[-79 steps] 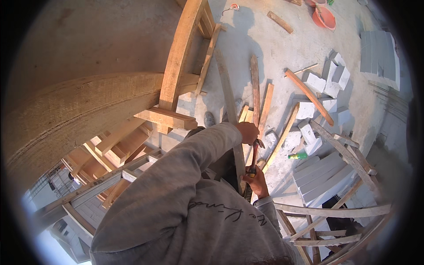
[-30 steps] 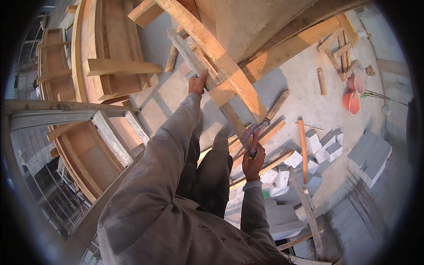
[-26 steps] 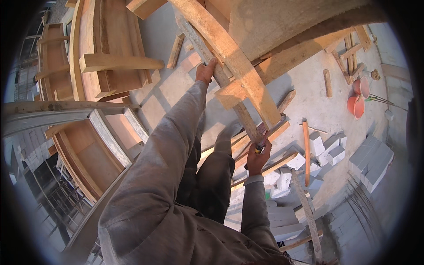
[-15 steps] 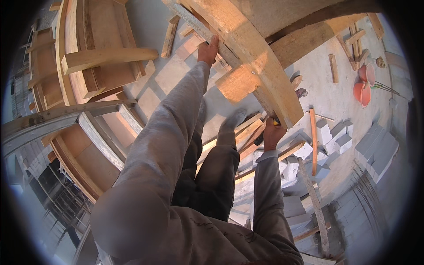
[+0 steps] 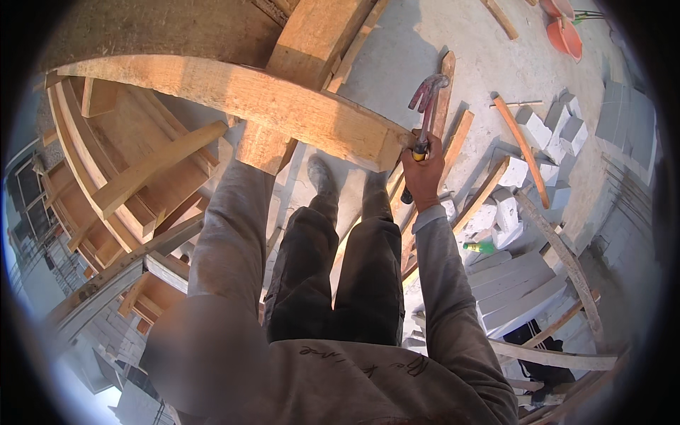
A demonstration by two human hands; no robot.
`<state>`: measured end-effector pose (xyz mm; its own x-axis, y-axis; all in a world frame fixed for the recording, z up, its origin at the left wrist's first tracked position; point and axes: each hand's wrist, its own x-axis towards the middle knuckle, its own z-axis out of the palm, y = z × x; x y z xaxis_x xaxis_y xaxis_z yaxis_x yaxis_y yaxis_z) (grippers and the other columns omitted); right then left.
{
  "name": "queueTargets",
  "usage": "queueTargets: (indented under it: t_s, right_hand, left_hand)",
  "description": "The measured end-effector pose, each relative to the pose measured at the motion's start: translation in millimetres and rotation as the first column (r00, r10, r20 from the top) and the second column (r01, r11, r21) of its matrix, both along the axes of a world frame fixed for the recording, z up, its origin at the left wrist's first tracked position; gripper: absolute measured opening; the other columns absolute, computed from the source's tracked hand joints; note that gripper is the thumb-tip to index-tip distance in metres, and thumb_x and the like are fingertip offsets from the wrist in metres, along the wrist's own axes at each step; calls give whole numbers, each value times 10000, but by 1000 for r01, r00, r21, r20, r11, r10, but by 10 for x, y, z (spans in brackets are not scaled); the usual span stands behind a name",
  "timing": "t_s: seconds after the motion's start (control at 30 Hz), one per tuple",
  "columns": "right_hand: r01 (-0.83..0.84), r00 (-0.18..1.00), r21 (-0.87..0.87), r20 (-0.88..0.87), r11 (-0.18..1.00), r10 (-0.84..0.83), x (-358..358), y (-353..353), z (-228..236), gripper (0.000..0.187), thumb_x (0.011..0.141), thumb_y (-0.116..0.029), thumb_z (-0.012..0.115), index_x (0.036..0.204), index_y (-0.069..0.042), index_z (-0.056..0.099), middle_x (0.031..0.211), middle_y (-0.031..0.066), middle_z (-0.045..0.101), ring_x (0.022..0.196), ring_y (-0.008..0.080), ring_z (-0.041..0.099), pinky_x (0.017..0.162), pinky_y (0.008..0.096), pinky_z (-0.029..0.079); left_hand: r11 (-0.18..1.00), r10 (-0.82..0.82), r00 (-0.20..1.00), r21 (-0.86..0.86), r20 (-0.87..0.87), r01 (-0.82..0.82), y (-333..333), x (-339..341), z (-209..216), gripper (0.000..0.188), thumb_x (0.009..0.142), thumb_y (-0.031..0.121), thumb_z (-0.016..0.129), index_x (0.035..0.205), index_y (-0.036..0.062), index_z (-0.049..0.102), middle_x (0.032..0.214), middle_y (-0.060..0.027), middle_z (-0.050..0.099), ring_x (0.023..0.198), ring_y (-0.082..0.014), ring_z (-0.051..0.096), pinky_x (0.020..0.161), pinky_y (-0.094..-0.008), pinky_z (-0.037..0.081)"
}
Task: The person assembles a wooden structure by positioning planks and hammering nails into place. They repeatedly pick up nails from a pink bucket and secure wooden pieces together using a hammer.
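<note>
My right hand [image 5: 423, 176] is closed around the grip of a claw hammer [image 5: 426, 122] with a worn reddish head and a black and yellow handle. The hammer points away from me, its head beyond the end of a thick curved timber [image 5: 283, 103]. That hand is close beside the timber's right end. Across the front of me the timber runs from far left to the hammer. A short wood block [image 5: 261, 145] sticks out toward me beneath it. My left forearm [image 5: 237, 212] reaches up under this block, and the timber hides my left hand.
Curved wooden formwork [image 5: 127, 170] stands at the left. Loose wood strips [image 5: 520, 149] and white blocks [image 5: 535, 131] lie on the floor at the right, with a green bottle [image 5: 480, 247] nearer me. Orange buckets [image 5: 564, 39] are at the far right.
The view has turned, so the timber now lies across it. My right hand has brought the hammer up from below the timber's end. My left hand has gone out of sight.
</note>
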<state>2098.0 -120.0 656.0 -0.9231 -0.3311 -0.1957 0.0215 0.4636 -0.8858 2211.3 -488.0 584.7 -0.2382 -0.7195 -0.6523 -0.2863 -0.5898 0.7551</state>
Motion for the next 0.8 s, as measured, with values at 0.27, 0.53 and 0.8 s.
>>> queueTargets:
  t_s: [0.27,0.53,0.8]
  right_hand:
    - [11,991,-114,-130,993,-26,-356,246,-325,393,761,52,639,1145,-13,583,1055,118,629,972,229,627,885,315,481]
    - [-136,989,-11,-55,991,135,-569,827,-14,443,692,-1,711,1109,-51,569,1104,143,638,1029,353,581,926,458,396]
    - [-139,945,111,312,984,99,-67,2415,293,403,709,102,685,1074,-32,577,1069,158,624,984,332,614,847,396,499]
  left_hand:
    - [999,19,998,48,59,-22,109,-529,-1,552,938,644,497,1009,104,585,795,-30,593,562,-152,503,440,-303,318]
    - [997,55,995,58,80,-60,923,-609,135,517,937,694,462,1027,192,551,802,13,563,562,-123,464,439,-276,273]
    - [952,44,955,278,293,-130,2495,-200,213,443,916,525,628,1021,106,527,819,-5,488,632,-104,477,444,-267,310]
